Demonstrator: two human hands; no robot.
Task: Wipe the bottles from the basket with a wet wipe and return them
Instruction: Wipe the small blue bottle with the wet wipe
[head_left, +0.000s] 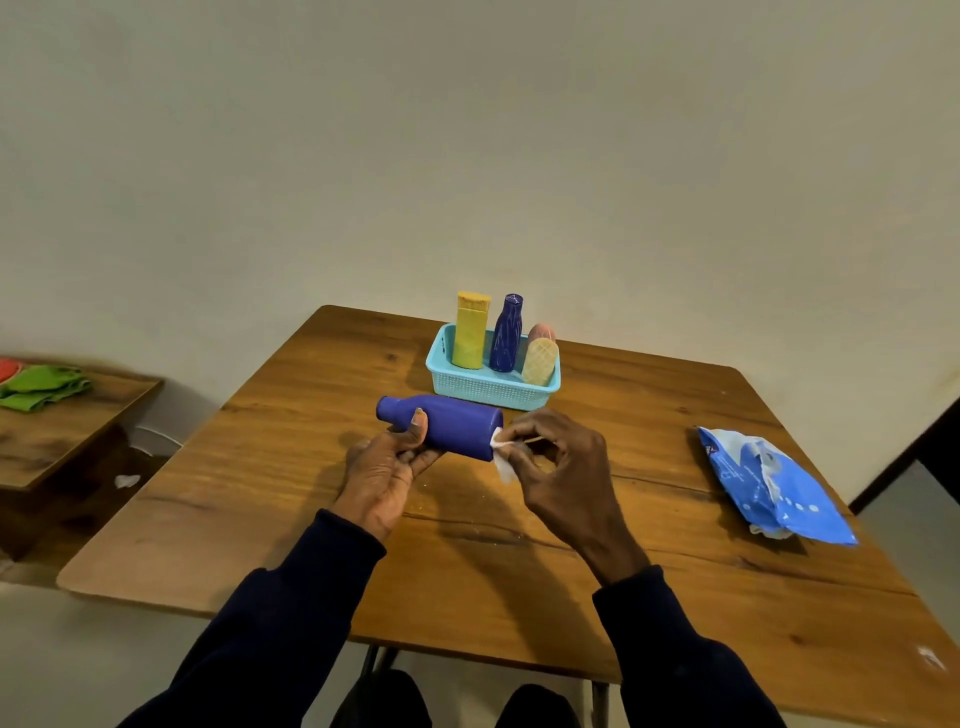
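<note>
My left hand (387, 470) grips a blue bottle (457, 423) held sideways over the table, neck pointing left, thumb over its top side. My right hand (558, 467) pinches a white wet wipe (503, 457) against the bottle's base end. Behind them stands a light blue basket (488, 387) with a yellow bottle (470, 330), a dark blue bottle (506, 332), a cream bottle (540, 361) and a pink one (543, 331) partly hidden behind it.
A blue wet-wipe pack (774, 486) lies at the right side of the wooden table (467, 571). A lower side table at the left carries green cloth (44, 387). A wall stands close behind the basket.
</note>
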